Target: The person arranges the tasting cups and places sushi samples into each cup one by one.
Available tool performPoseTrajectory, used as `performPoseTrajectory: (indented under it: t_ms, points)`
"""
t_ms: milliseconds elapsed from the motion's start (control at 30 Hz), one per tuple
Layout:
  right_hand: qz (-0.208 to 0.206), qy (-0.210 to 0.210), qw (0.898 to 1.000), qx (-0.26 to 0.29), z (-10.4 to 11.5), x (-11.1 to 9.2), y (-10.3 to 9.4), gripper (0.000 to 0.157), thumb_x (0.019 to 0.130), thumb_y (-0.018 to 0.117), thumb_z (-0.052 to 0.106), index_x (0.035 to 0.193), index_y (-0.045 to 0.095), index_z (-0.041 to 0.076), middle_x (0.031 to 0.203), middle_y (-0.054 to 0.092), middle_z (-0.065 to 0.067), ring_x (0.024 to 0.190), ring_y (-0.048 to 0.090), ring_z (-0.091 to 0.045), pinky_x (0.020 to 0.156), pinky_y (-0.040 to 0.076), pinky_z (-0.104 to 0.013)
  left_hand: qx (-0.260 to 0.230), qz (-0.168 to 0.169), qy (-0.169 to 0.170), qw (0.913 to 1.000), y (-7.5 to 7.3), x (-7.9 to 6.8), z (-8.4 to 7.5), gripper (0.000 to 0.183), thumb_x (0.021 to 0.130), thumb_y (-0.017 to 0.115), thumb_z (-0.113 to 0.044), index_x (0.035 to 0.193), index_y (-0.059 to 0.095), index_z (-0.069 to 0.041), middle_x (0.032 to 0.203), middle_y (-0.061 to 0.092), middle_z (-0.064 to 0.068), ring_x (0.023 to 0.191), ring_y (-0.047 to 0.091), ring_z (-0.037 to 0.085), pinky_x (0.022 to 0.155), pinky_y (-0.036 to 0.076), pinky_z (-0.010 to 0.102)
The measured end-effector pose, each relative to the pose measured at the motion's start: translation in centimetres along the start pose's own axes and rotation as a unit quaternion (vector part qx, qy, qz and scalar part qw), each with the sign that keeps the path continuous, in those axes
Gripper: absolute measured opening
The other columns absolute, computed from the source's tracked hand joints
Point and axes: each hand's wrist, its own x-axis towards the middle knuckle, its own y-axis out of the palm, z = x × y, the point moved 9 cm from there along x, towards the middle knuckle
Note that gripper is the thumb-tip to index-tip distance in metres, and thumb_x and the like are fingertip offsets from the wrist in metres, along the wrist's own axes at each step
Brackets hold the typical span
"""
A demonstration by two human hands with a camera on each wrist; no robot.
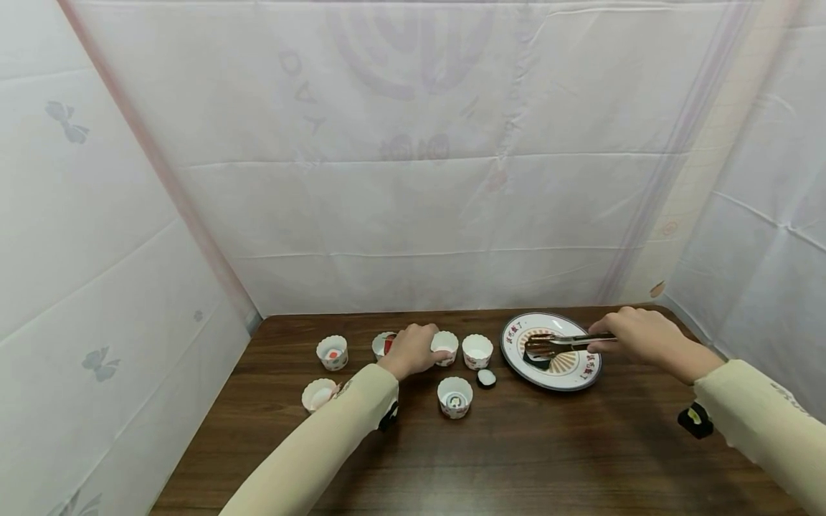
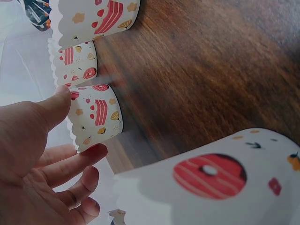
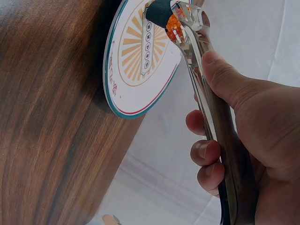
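My left hand (image 1: 415, 351) holds a patterned paper baking cup (image 2: 98, 115) at its rim, thumb on one side and a fingertip on the other; the remaining fingers are loosely bent. In the head view this white cup (image 1: 445, 344) stands on the table. My right hand (image 1: 635, 333) grips metal tongs (image 3: 218, 117), which reach over the round plate (image 1: 516, 362). Between or right at the tong tips is a piece of sushi (image 3: 159, 13), dark-wrapped with orange roe on top, over the plate's sunburst print.
Another paper cup (image 1: 477, 352) stands beside the held one. Nearer me, a cup (image 1: 454, 401) contains a roll piece. More cups stand to the left, one (image 1: 332, 355) with something orange-red inside. A white-topped dark sushi piece (image 1: 487, 378) lies on the wooden table (image 1: 548, 451).
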Motion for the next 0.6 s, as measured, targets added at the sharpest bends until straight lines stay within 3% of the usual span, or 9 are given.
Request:
performPoseTrajectory:
  t_ms: [300, 600]
  points:
    - [-0.033, -0.018, 0.999, -0.008, 0.9, 0.5, -1.9, 0.026, 0.091, 0.078, 0.035, 0.107, 0.080, 0.015, 0.099, 0.077, -0.002, 0.083, 0.073, -0.027, 0.066, 0.057, -0.049, 0.003, -0.001, 0.003, 1.0000, 0.1, 0.1, -0.1, 0.060, 0.094, 0.073, -0.049, 0.131, 0.066, -0.003, 0.113, 0.073, 0.013, 0.097, 0.071, 0.027, 0.081, 0.058, 0.041]
    - [-0.034, -0.017, 0.999, -0.015, 1.7, 2.0, -3.5, 0.030, 0.092, 0.077, 0.037, 0.111, 0.081, 0.013, 0.101, 0.078, -0.005, 0.083, 0.074, -0.029, 0.064, 0.058, -0.051, -0.005, -0.005, 0.004, 1.0000, 0.2, 0.2, -0.1, 0.059, 0.093, 0.074, -0.047, 0.130, 0.066, -0.003, 0.113, 0.073, 0.013, 0.097, 0.071, 0.028, 0.081, 0.058, 0.042]
